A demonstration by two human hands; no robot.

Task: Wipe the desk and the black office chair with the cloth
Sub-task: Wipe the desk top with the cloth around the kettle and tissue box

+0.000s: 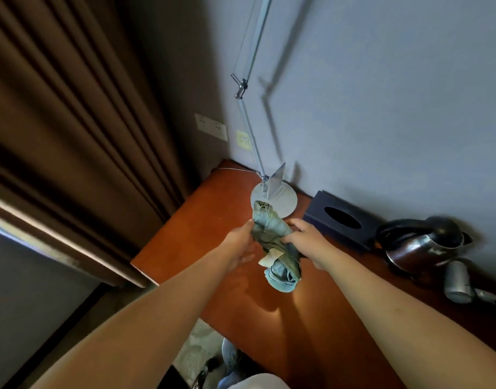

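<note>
A brown curtain (72, 130) hung at the left. Above the desk (213, 209), the left hand (241, 245) and right hand (305, 237) both gripped the bunched cloth (274, 242), arms stretched forward. Farther right stood a lamp base (280, 200), a dark tissue box (339, 223) with its slot showing black, a kettle (420, 245) and a hairdryer (460, 282).

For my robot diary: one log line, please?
left hand: holds cloth | right hand: holds cloth | above desk
</note>
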